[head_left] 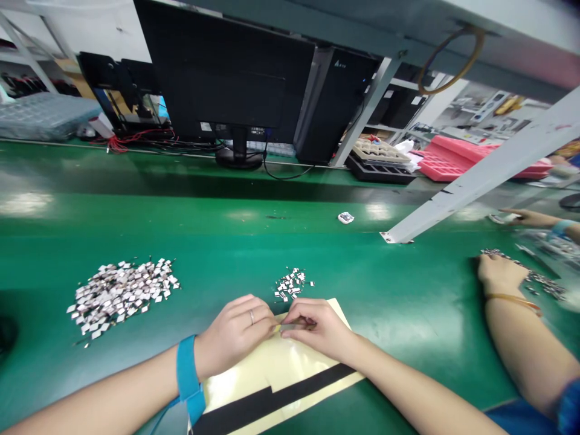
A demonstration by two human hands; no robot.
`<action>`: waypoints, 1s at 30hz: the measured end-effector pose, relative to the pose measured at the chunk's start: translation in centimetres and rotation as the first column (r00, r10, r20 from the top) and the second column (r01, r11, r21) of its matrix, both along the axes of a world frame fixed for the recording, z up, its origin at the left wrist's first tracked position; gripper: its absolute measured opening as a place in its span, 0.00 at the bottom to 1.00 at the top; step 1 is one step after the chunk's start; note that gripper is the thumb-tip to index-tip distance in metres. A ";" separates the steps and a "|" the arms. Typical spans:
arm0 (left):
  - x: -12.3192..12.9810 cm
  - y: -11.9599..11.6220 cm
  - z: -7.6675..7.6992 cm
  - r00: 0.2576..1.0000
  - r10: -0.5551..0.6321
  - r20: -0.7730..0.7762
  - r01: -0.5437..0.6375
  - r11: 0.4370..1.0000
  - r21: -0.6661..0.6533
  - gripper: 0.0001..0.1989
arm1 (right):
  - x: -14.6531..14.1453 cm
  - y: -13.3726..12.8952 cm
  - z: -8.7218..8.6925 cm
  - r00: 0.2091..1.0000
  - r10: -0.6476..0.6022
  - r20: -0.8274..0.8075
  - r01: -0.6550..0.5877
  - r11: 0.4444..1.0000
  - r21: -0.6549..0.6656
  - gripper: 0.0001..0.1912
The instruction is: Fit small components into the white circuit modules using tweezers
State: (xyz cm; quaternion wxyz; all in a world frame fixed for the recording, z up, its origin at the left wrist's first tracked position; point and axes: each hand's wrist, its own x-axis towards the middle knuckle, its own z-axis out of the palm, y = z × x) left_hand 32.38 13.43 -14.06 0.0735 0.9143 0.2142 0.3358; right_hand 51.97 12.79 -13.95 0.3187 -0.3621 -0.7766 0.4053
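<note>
Two hands (319,326) meet over a yellow sheet, a slim grey piece (290,327) at their fingertips

The person's right hand pinches the slim grey piece between thumb and index finger, the fingers nearly together with only its thickness between them. The left hand (240,331), wearing a ring (252,316), meets it from the other side. Its fingers are curled, with the tips at the left end of the piece, beside a small yellow bit; whether they have closed on anything cannot be told. The piece is above the upper part of the pale yellow sheet (254,374), which lies on the green desk (217,254) and has a black strip (308,389) across its lower part. A teal wristband (186,374) circles the left wrist.

Just beyond the hands lies a small cluster of white-and-dark components (290,284); a much larger heap of similar parts (122,296) spreads to the left. Farther back, a single white part (345,217) sits near the foot of a slanting white post (480,169).

Along the back stand a black monitor (226,78) and a black computer tower (335,103), with pink trays (457,160) farther right. At the right edge, a co-worker's hand (501,275) rests by another scatter of small parts (546,284).
</note>
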 end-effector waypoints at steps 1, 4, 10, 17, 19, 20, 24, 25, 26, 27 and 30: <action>0.0 0.0 0.0 1.000 0.005 0.005 -0.005 1.000 0.005 0.08 | 0.0 0.0 0.0 1.000 -0.004 0.002 0.004 1.000 -0.006 0.15; 0.2 0.0 0.2 0.999 0.027 0.022 -0.027 1.000 0.008 0.09 | 0.1 0.0 0.0 1.000 -0.011 0.004 0.011 1.000 -0.021 0.15; 0.3 -0.2 0.4 0.999 0.031 0.020 -0.031 1.000 0.003 0.08 | 0.0 0.0 0.3 1.000 -0.009 -0.015 0.008 1.000 -0.021 0.14; 0.3 -0.2 0.2 0.999 0.038 -0.008 -0.039 0.998 -0.041 0.07 | -0.2 0.0 0.6 1.000 -0.014 -0.020 0.013 1.000 -0.015 0.14; 0.3 -0.3 0.2 0.999 0.044 -0.012 -0.044 0.998 -0.055 0.07 | -0.1 0.0 0.6 1.000 -0.012 -0.021 0.011 1.000 -0.018 0.12; 0.3 -0.3 0.1 0.999 0.047 -0.014 -0.048 0.997 -0.057 0.08 | -0.1 0.0 0.6 1.000 -0.010 -0.022 0.010 1.000 -0.018 0.12; 0.3 -0.3 0.1 0.999 0.050 -0.008 -0.051 0.997 -0.055 0.08 | -0.1 -0.1 0.6 1.000 -0.015 -0.018 0.015 1.000 -0.006 0.13; 0.3 -0.4 0.1 0.999 0.053 -0.006 -0.054 0.997 -0.059 0.07 | -0.1 -0.1 0.6 1.000 -0.018 -0.016 0.018 1.000 -0.001 0.13; 0.3 -0.4 0.1 0.998 0.057 -0.007 -0.058 0.996 -0.064 0.07 | -0.1 -0.1 0.6 1.000 -0.022 -0.015 0.022 1.000 0.004 0.14; 0.3 -0.4 0.0 0.998 0.061 -0.010 -0.061 0.996 -0.069 0.06 | -0.1 -0.1 0.6 1.000 -0.025 -0.016 0.025 1.000 0.007 0.14; 0.3 -0.4 0.0 0.998 0.059 -0.009 -0.060 0.995 -0.080 0.05 | 0.0 -0.1 0.6 0.999 -0.034 -0.022 0.035 0.999 0.011 0.13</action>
